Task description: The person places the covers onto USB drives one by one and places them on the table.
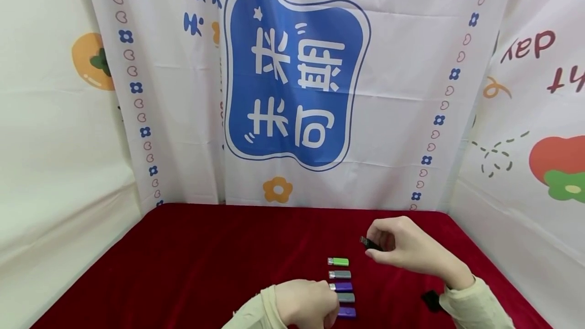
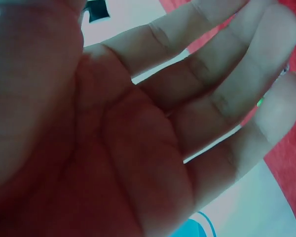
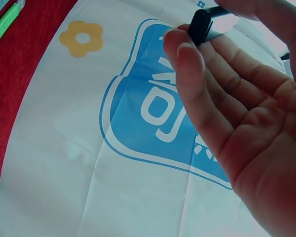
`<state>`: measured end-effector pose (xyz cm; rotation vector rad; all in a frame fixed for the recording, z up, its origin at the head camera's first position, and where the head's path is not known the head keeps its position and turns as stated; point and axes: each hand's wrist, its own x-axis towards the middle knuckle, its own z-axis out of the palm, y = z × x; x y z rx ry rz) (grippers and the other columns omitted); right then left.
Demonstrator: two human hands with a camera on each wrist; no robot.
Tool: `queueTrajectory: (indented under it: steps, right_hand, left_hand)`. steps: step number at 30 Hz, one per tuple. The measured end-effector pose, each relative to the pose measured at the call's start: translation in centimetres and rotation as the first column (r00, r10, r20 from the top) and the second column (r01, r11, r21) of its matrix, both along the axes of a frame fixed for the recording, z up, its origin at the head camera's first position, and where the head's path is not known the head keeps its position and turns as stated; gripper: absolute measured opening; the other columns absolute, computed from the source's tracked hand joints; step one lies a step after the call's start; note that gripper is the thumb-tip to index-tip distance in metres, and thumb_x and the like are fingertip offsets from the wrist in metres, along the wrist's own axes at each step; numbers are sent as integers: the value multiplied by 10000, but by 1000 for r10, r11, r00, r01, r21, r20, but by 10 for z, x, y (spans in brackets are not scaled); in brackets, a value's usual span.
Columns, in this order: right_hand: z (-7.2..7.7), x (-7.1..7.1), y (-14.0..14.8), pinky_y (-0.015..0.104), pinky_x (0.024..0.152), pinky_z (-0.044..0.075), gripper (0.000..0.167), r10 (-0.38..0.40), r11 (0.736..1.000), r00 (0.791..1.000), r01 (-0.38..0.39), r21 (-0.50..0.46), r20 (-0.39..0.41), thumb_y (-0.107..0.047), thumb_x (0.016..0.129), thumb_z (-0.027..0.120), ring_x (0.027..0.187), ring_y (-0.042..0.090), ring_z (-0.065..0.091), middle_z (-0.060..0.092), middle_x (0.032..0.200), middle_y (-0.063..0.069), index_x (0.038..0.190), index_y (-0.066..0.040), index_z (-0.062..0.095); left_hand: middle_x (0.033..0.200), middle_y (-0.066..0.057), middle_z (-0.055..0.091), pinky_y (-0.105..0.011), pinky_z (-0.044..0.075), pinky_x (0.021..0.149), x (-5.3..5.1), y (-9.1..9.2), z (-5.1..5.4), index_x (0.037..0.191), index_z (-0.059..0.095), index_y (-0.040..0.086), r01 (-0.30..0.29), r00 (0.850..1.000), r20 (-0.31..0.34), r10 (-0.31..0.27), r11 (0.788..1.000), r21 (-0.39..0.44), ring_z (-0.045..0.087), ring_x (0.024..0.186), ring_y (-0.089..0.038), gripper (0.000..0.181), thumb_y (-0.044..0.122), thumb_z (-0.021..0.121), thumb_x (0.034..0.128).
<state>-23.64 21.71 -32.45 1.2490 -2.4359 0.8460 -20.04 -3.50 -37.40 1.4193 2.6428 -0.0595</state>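
Observation:
My right hand is raised over the right part of the red cloth. It pinches a black USB flash drive between thumb and fingertips, the metal plug pointing left. Below and to the left lies a column of drives: a green one, a grey one, a purple one, a second grey one and a second purple one. My left hand is beside the lower drives and covers part of them. In the left wrist view its fingers are loosely bent over a bare palm.
A small black object shows beside the right sleeve. Red cloth spreads across the table. Printed white curtains enclose the back and both sides.

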Motion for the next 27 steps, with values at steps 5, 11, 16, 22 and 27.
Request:
queueTrajectory:
  steps: [5, 11, 16, 22, 27]
  right_hand:
    - [0, -1, 2, 261, 558, 515, 194, -20, 1000, 1000, 20, 6, 14, -157, 850, 788, 623, 66, 579, 608, 757, -132, 878, -258, 625]
    - [0, -1, 2, 265, 561, 517, 193, -30, 1000, 999, 30, 10, 35, -151, 848, 789, 625, 73, 582, 609, 755, -126, 877, -253, 627]
    - [-1, -1, 2, 264, 560, 517, 186, -25, 1000, 999, 25, 11, 46, -147, 848, 788, 624, 75, 582, 610, 754, -123, 876, -241, 630]
    - [-1, -1, 2, 265, 561, 517, 186, -29, 1000, 998, 28, 13, 60, -145, 847, 788, 622, 80, 581, 609, 751, -118, 874, -240, 631]
    - [-1, -2, 3, 266, 563, 519, 183, -31, 999, 997, 30, 18, 63, -149, 849, 786, 624, 79, 582, 610, 750, -119, 873, -244, 631]
  left_hand:
    - [492, 161, 417, -150, 350, 417, 5, 7, -8, 574, 605, 217, 45, 998, -47, -47, 998, -48, 345, 429, 28, 308, 127, 716, 847]
    - [527, 145, 495, -141, 393, 438, 6, 12, -21, 632, 651, 198, 52, 998, 32, -52, 999, -1, 411, 436, 26, 247, 176, 698, 874]
    - [553, 185, 533, -134, 435, 470, -24, 17, -66, 734, 686, 230, 108, 977, 178, -117, 992, 59, 467, 458, 54, 159, 220, 682, 893]
    - [529, 206, 521, -138, 438, 444, -44, 19, -101, 719, 664, 289, 127, 960, 238, -147, 987, 98, 474, 427, 56, 217, 288, 637, 934]
    - [516, 155, 522, -126, 423, 442, -11, 17, -48, 714, 687, 196, 145, 960, 232, -158, 987, 70, 450, 411, 35, 206, 211, 649, 917]
